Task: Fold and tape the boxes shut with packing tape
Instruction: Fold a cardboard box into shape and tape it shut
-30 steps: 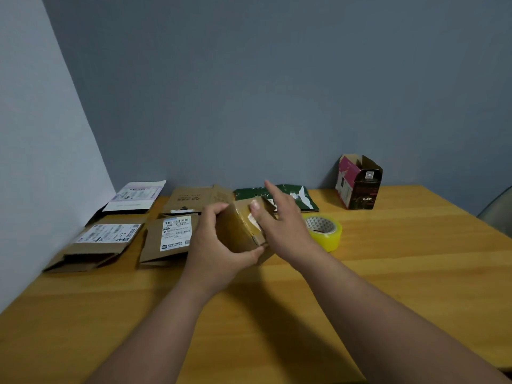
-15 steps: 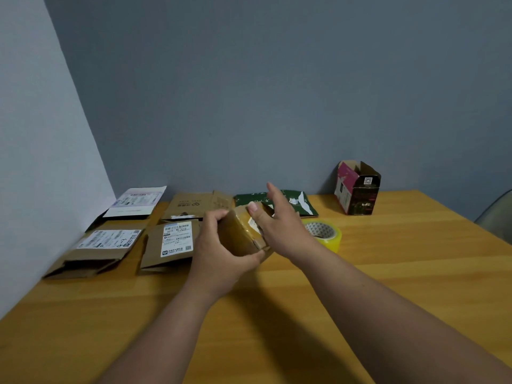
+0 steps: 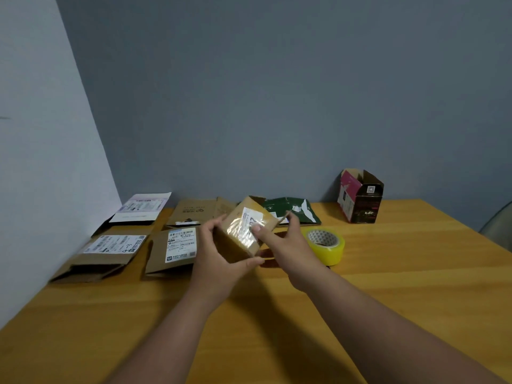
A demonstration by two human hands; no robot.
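A small brown cardboard box with a white label under glossy tape is held tilted above the table. My left hand grips its left side and bottom edge. My right hand holds its right side, thumb on the label face and fingers behind by a loose flap. A yellow roll of packing tape lies flat on the table just right of my right hand.
Flattened cardboard boxes with labels and a white mailer lie at the left along the wall. A flat green box lies behind the held box. An open pink and black box stands at the back right.
Both hands have turned the small box so that its labelled, taped face now points up towards me, and lifted it slightly. The tape roll has not moved.
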